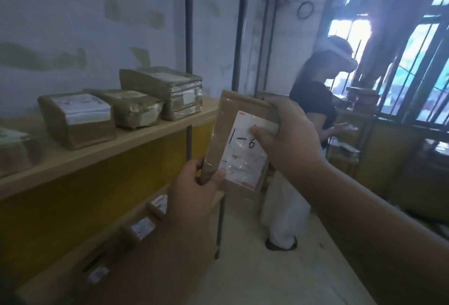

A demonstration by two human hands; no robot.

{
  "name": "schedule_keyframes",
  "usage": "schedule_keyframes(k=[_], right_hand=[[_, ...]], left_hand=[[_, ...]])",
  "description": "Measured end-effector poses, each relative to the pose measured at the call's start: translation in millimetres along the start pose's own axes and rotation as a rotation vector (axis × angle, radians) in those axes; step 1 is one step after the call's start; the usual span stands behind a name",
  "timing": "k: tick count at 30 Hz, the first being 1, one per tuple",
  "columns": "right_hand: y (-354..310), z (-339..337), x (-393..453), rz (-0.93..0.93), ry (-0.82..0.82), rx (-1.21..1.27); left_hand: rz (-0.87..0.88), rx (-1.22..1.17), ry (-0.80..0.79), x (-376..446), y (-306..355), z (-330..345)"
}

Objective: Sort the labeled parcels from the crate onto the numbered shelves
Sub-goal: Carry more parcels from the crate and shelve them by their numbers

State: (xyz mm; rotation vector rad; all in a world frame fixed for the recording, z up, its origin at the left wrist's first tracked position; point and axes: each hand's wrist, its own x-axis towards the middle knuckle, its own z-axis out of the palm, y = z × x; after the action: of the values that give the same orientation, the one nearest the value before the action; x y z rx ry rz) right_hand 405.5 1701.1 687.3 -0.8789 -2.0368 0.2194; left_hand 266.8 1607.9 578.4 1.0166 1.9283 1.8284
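Observation:
I hold a flat brown parcel [227,120] upright in front of me, its white label facing me with "1-6" handwritten on it. My left hand [194,185] pinches its lower left corner, thumb on the front. My right hand [289,134] grips its upper right edge, thumb pressed on the label. To the left runs a wooden shelf [136,139] with several taped brown parcels [77,117] on top. A lower shelf [114,229] carries more small parcels. No crate is in view.
Dark metal uprights [189,25] stand at the shelf's right end. A person [313,120] in a cap and dark top stands ahead by another rack [349,139] near barred windows. Pale floor [279,278] lies between the shelf and that person.

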Motion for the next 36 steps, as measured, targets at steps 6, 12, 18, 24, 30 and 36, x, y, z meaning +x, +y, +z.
schedule_keyframes(k=[6, 12, 18, 24, 30, 36], right_hand=[[85, 29, 108, -0.078, -0.060, 0.117], [120, 73, 226, -0.239, -0.198, 0.260], [134, 110, 322, -0.281, -0.321, 0.405], [148, 151, 387, -0.274, -0.311, 0.499], [155, 197, 435, -0.348, -0.344, 0.577], [164, 248, 465, -0.524, -0.574, 0.606]], left_hand=[[0.133, 0.077, 0.076, 74, 3, 70], [0.087, 0.181, 0.285, 145, 23, 114], [0.171, 0.314, 0.369, 204, 50, 123], [0.252, 0.643, 0.378, 263, 70, 136], [0.297, 1.129, 0.418, 308, 79, 151], [0.110, 1.468, 0.487, 344, 92, 170]])
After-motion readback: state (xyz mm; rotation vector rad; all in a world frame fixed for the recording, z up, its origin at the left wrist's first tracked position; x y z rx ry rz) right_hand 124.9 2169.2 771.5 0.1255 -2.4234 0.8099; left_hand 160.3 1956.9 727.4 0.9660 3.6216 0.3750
